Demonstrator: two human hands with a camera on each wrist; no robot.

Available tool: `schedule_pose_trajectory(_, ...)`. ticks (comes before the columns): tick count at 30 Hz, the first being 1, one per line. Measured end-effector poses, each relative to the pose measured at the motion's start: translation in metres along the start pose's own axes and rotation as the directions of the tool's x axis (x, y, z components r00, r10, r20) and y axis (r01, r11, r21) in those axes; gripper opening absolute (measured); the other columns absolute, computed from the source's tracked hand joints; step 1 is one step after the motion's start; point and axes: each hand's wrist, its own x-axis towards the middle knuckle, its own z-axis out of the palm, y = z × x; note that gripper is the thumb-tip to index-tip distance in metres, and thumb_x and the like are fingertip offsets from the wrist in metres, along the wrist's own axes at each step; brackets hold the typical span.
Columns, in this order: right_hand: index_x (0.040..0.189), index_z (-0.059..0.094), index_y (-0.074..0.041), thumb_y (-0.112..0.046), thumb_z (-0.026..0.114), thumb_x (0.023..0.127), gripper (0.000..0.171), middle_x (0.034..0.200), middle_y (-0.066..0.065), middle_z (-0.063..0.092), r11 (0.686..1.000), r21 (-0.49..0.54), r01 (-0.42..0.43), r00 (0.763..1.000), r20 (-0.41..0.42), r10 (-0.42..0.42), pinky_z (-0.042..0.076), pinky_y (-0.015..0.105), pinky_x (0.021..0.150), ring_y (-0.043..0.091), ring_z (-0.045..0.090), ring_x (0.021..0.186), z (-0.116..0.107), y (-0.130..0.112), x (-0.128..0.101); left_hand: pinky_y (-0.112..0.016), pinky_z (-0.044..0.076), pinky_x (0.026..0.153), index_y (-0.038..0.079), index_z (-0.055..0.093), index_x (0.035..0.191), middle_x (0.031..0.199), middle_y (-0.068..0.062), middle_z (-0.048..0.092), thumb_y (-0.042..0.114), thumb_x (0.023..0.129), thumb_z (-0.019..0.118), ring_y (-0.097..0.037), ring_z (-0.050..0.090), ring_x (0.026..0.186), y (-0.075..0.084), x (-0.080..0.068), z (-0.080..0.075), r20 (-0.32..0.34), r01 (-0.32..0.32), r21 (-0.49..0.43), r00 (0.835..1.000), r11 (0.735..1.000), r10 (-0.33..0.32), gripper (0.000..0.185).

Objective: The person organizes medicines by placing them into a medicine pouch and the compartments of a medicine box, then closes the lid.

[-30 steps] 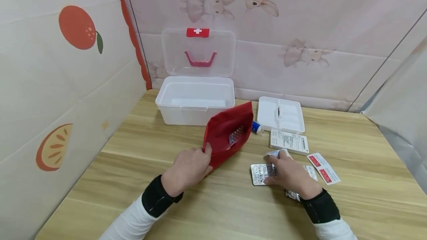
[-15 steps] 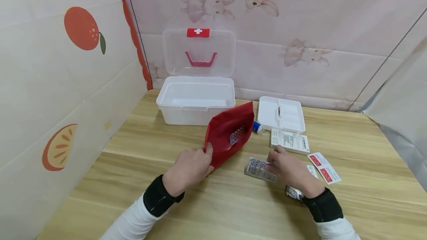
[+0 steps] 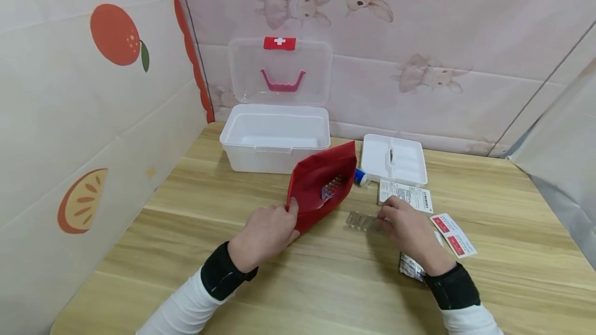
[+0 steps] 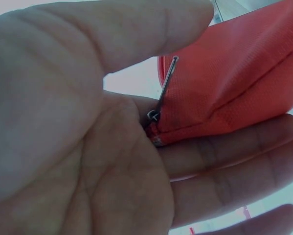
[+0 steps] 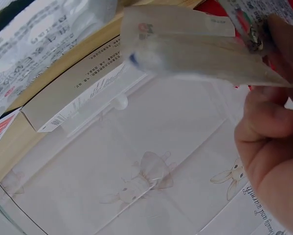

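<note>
A red zip pouch (image 3: 321,185) lies open on the wooden table, with a blister strip (image 3: 331,188) showing in its mouth. My left hand (image 3: 289,217) pinches the pouch's near corner; in the left wrist view the thumb and fingers clamp the red fabric (image 4: 234,83) beside the zipper pull (image 4: 163,90). My right hand (image 3: 385,219) pinches a silver blister pack (image 3: 362,219) just right of the pouch, held off the table and seen nearly edge-on. The right wrist view shows that pack (image 5: 195,49) between my fingers (image 5: 273,132).
A white first-aid box (image 3: 274,162) stands open at the back with its clear lid (image 3: 279,74) up. A white divider tray (image 3: 372,162), a blue-capped bottle (image 3: 360,177), a medicine carton (image 3: 406,196), red-and-white sachets (image 3: 452,234) and a foil pack (image 3: 410,268) lie at right. Walls close in left and behind.
My right hand lifted the blister pack off the table and carried it up and left toward the pouch, tilting it edge-on. The left hand kept its hold on the pouch.
</note>
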Motion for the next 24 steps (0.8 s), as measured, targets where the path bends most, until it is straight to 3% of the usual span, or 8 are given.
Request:
schedule_pose_trajectory(5,0.087,0.071,-0.010,-0.006,0.080,0.080,0.012,0.085,0.002,0.068,0.999,0.032,-0.023,0.997,-0.072,0.025,0.049,0.031,0.053,0.015,0.063,0.067,-0.0019,-0.0015,0.0013,-0.028,0.054,0.049,-0.007,0.058,0.130,0.074,-0.010,0.065,0.034,0.088,0.076,-0.017,0.058,0.057,0.0003,0.0003,-0.0008,0.007,-0.001,0.006,1.000,1.000,0.001,0.061)
schedule_pose_trajectory(11,0.100,0.068,-0.008,-0.010,0.071,0.091,0.010,0.087,0.006,0.073,0.988,0.083,-0.129,0.991,-0.009,0.130,0.047,0.033,0.054,0.014,0.063,0.065,-0.0044,-0.0028,0.0025,-0.029,0.055,0.050,-0.007,0.058,0.129,0.077,-0.011,0.066,0.034,0.088,0.076,-0.018,0.060,0.060,0.0007,0.0005,-0.0006,0.007,-0.002,0.008,1.000,1.000,0.002,0.061)
schedule_pose_trajectory(16,0.104,0.064,-0.007,-0.007,0.067,0.094,0.009,0.088,0.006,0.072,0.979,0.136,-0.149,0.989,-0.001,0.150,0.046,0.030,0.055,0.011,0.058,0.065,-0.0061,-0.0032,0.0037,-0.029,0.055,0.050,-0.007,0.058,0.129,0.078,-0.011,0.066,0.034,0.087,0.077,-0.018,0.061,0.060,0.0008,0.0002,-0.0004,-0.005,-0.004,0.013,1.000,1.000,0.004,0.060)
schedule_pose_trajectory(24,0.103,0.063,0.000,0.007,0.064,0.091,0.014,0.085,0.009,0.069,0.965,0.250,-0.081,0.980,-0.155,0.122,0.056,0.031,0.058,0.014,0.064,0.069,-0.0055,-0.0022,0.0039,-0.029,0.054,0.048,-0.008,0.059,0.127,0.074,-0.010,0.064,0.033,0.087,0.077,-0.018,0.061,0.060,0.0016,-0.0007,-0.0003,-0.031,-0.011,0.031,0.999,0.999,0.012,0.060)
